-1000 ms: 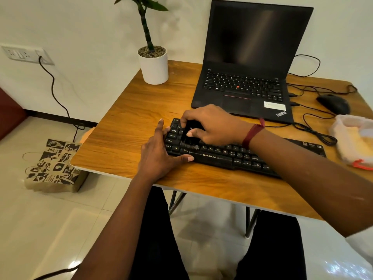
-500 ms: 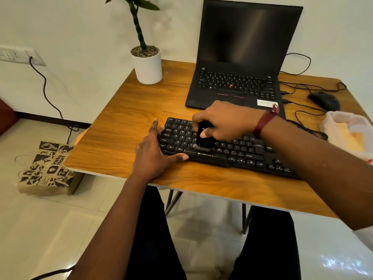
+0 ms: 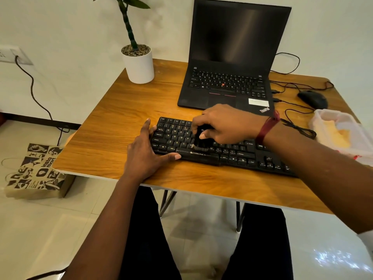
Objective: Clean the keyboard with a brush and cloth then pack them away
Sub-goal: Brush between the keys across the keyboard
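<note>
Two hands at keyboard (image 3: 232, 156): left hand (image 3: 145, 156) flat, fingers straight; right hand (image 3: 226, 126) grips brush (image 3: 201, 142).

home desk, laptop (image 3: 232, 57), potted plant (image 3: 138, 59)

The right hand (image 3: 228, 124), gripping the brush (image 3: 200, 142), has slid along the keyboard (image 3: 232, 156) away from the left hand (image 3: 147, 156). A second ago it sat just beside the left index finger, and now a block of letter keys lies bare between the two hands. The bristles have gone from the keys nearest the left fingertips to the bottom letter row, a little beyond the left thumb tip.
</note>
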